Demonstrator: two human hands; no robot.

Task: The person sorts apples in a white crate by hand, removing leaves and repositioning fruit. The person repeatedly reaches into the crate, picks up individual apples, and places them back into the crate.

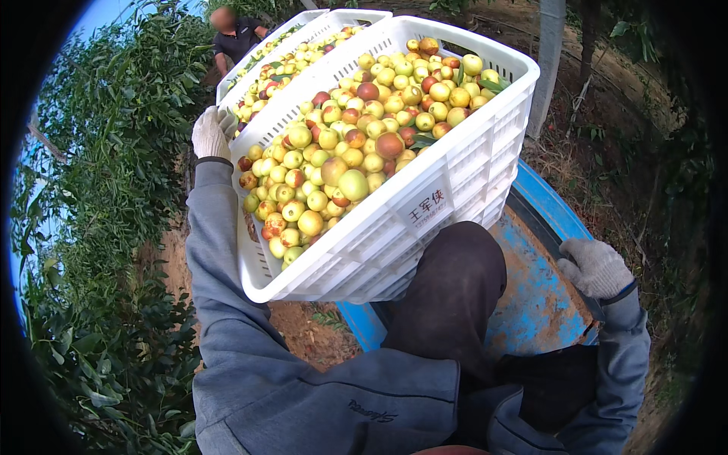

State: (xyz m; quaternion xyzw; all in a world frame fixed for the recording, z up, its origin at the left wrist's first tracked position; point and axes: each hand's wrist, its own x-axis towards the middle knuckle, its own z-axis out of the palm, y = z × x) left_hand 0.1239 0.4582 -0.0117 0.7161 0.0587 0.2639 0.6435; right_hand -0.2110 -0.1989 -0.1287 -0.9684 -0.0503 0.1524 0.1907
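A white plastic crate [398, 199] in front of me is heaped with yellow-green and reddish jujubes [352, 136], a few leaves among them. My left hand [211, 133], in a pale knit glove, grips the crates at their far left end; part of its fingers is hidden. On the right, my gloved right hand [594, 267] is closed over the side rail of a blue metal cart bed [529, 278]. The crate stands tilted in view, close against my knee [460, 273].
Behind the near crate stand a second filled crate [301, 62] and a third [273, 40]. A person [239, 37] is beyond them. Leafy trees [114, 227] line the left side. A grey post [549, 62] rises at the right, close to the crate's corner.
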